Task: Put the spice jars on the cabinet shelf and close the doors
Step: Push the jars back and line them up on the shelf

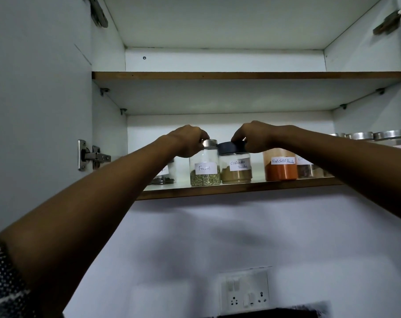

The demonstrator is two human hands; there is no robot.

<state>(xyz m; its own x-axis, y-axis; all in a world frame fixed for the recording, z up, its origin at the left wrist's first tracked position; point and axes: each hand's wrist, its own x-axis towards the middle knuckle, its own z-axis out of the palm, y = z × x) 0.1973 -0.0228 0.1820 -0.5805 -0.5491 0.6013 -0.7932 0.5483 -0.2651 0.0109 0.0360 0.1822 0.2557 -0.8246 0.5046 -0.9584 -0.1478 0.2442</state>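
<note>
My left hand (187, 143) pinches the Fennel jar (204, 165) lid, my right hand (252, 137) the Coriander Powder jar (235, 165) lid; probably slick, breakable glass, better gripped round the body.

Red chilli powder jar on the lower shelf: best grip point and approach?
Probably the glass body of the red chilli powder jar, from the front. It stands upright at the shelf edge; the right hand hides its lid, and neighbouring jars crowd both sides.

A home kitchen: labelled spice jars (204, 166) in a wall cabinet (240, 75).
</note>
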